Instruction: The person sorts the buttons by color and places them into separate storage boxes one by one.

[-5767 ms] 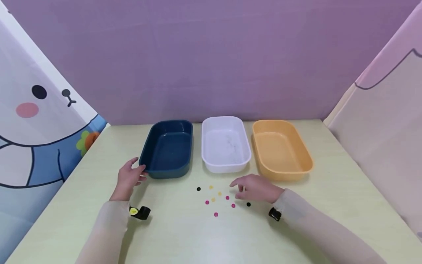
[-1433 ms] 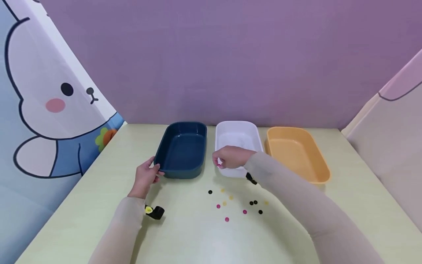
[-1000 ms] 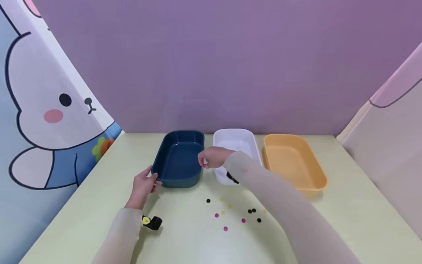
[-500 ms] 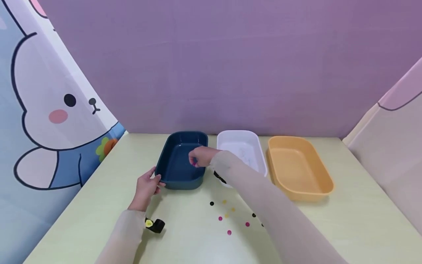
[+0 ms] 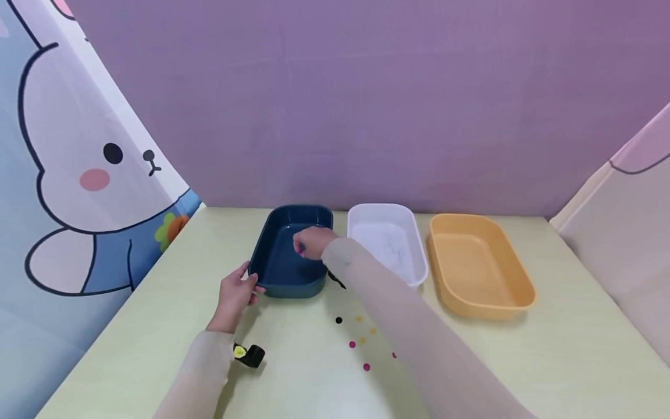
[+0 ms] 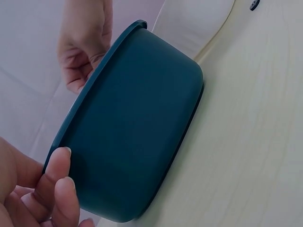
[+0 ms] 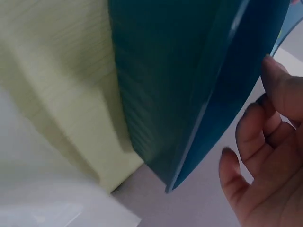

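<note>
The dark blue tray (image 5: 288,291) stands leftmost of three on the table. My left hand (image 5: 235,294) grips its near left corner, fingers (image 6: 59,165) against the outer wall just under the rim. Over the inside of this tray, my right hand (image 5: 314,242) has its fingers curled, and a pink button (image 5: 300,251) shows at the fingertips. In the right wrist view the right hand's fingers (image 7: 251,127) are bent beside the tray's rim. On the table in front lie pink buttons (image 5: 366,367), yellow buttons (image 5: 373,331) and a black button (image 5: 338,320); my right sleeve hides others.
A white tray (image 5: 421,270) is beside the blue one, and an orange tray (image 5: 487,311) is farther right. Behind them rises a purple cloth wall (image 5: 335,105). A cartoon-printed cloth (image 5: 78,203) borders the left side of the table (image 5: 293,372).
From above the buttons, my right hand has moved up and left, past the white tray, to over the blue tray with a pink button. The left hand stays at the blue tray's corner.
</note>
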Demonstrator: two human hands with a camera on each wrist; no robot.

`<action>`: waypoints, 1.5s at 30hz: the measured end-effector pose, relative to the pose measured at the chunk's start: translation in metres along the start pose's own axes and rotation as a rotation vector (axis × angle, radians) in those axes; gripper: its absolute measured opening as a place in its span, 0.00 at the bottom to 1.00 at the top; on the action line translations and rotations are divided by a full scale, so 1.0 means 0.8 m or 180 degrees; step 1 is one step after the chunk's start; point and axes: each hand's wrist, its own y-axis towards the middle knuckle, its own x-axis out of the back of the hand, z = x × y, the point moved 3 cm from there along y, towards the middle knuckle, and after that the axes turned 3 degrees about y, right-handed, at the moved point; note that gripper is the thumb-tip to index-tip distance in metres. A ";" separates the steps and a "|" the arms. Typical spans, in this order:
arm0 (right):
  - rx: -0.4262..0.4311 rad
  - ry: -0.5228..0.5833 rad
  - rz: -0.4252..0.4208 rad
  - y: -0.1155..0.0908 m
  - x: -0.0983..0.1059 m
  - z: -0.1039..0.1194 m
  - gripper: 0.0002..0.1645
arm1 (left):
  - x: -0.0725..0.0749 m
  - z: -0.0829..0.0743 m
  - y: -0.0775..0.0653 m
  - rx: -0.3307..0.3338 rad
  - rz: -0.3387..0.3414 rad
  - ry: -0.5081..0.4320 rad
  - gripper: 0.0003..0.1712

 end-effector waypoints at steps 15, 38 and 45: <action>-0.0038 -0.0079 -0.0300 0.024 -0.030 -0.001 0.04 | -0.004 0.004 -0.004 -0.0020 0.0054 -0.0005 0.31; 0.0095 0.0180 -0.0090 0.029 -0.037 0.002 0.07 | 0.002 0.002 -0.006 0.0033 -0.0045 0.0006 0.31; 0.0052 0.0104 0.0040 0.024 -0.018 0.003 0.12 | 0.004 -0.001 0.000 0.0012 0.0032 0.0005 0.31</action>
